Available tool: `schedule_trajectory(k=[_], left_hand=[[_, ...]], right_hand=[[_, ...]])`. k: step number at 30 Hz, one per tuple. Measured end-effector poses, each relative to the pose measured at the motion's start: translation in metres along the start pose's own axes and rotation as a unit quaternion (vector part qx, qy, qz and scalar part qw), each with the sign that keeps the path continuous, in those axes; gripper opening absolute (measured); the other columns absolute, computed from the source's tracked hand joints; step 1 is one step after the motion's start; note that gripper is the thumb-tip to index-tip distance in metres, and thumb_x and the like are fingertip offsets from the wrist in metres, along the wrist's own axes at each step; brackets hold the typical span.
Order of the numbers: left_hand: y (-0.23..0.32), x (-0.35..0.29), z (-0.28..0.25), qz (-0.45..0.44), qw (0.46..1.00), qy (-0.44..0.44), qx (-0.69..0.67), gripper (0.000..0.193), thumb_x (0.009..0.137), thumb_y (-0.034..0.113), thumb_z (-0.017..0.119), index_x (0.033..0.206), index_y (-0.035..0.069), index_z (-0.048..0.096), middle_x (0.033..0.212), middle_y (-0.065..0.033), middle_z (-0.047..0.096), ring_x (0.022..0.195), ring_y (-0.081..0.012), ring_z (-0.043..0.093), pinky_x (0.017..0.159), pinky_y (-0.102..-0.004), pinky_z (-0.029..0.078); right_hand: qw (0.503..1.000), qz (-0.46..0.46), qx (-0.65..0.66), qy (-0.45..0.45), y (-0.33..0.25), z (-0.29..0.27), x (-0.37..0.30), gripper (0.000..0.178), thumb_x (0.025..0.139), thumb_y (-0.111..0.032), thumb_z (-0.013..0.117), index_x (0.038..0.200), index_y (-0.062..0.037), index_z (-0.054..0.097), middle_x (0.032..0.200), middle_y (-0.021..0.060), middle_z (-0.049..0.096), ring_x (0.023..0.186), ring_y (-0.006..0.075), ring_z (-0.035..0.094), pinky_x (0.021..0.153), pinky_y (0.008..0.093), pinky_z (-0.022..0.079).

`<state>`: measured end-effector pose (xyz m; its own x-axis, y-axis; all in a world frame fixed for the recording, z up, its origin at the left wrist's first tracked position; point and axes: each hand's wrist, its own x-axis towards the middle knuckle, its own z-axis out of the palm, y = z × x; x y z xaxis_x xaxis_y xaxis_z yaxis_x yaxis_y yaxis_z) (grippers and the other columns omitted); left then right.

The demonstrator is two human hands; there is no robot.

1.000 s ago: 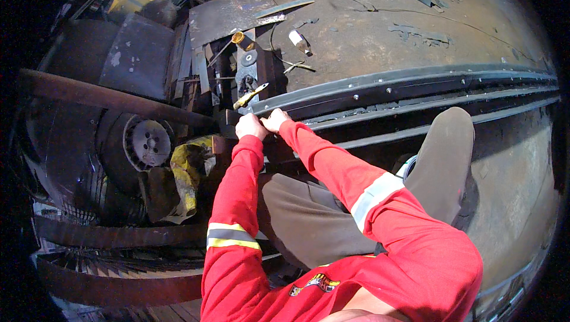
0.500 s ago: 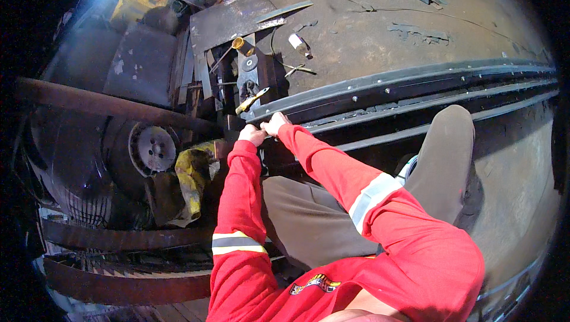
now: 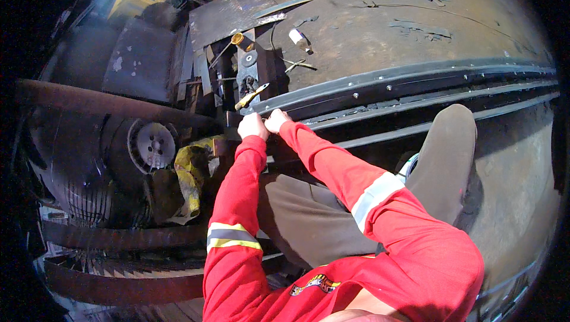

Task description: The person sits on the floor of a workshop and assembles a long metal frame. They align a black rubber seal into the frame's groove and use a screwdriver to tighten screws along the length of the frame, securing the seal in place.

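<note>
Both of my hands are close together at the near left end of a long dark metal beam with bolts along its side. My left hand is curled closed beside the beam's end. Just to its right, my right hand is also closed, at the beam's edge. Whatever the fingers grip is hidden under them and too small to make out. Past the hands lies a paintbrush with a yellowish handle, on a dark metal strip.
A yellow-orange can and a round disc sit beyond the brush. A white-and-brown bottle lies on the metal floor. Left are a wheel, a rusty bar and a yellow-stained cloth. My knee is beside the beam.
My left hand has shifted slightly up and its back has turned more into view. The left forearm has swung a little to the left. My right hand has barely moved.
</note>
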<state>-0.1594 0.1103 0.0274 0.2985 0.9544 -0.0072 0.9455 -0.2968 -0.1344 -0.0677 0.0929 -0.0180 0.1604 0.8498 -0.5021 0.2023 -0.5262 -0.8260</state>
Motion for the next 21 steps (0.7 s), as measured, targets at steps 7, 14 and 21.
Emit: schedule_trajectory(k=[7, 14, 21], left_hand=[[0.007, -0.007, -0.009, 0.016, 0.999, 0.005, 0.029, 0.025, 0.069, 0.029, 0.07, 0.078, 0.006, 0.069, 0.082, -0.0171, 0.067, 0.078, -0.0313, 0.067, 0.067, -0.0401, 0.054], [0.03, 0.007, -0.037, -0.046, 0.997, -0.064, -0.005, 0.038, 0.063, 0.035, 0.078, 0.086, 0.006, 0.07, 0.089, -0.0159, 0.068, 0.086, -0.0285, 0.067, 0.074, -0.0384, 0.054], [-0.049, 0.001, 0.01, -0.062, 0.962, -0.216, -0.153, 0.048, 0.072, 0.045, 0.067, 0.085, -0.001, 0.07, 0.079, -0.0185, 0.067, 0.078, -0.0266, 0.066, 0.074, -0.0354, 0.05]], right_hand=[[0.999, -0.033, 0.012, -0.035, 0.015, 0.01, 0.028, 0.054, 0.076, -0.039, 0.068, 0.116, -0.0036, 0.06, 0.114, 0.021, 0.061, 0.104, 0.0317, 0.06, 0.086, 0.0384, 0.049], [0.995, -0.096, 0.005, 0.003, 0.04, 0.01, 0.089, 0.062, 0.071, -0.042, 0.073, 0.114, 0.0005, 0.059, 0.117, 0.0211, 0.059, 0.107, 0.03, 0.059, 0.09, 0.037, 0.047], [0.999, -0.016, 0.009, 0.027, 0.001, 0.016, 0.0, 0.046, 0.07, -0.035, 0.074, 0.093, 0.0037, 0.065, 0.088, 0.0158, 0.066, 0.082, 0.022, 0.063, 0.074, 0.0348, 0.048]])
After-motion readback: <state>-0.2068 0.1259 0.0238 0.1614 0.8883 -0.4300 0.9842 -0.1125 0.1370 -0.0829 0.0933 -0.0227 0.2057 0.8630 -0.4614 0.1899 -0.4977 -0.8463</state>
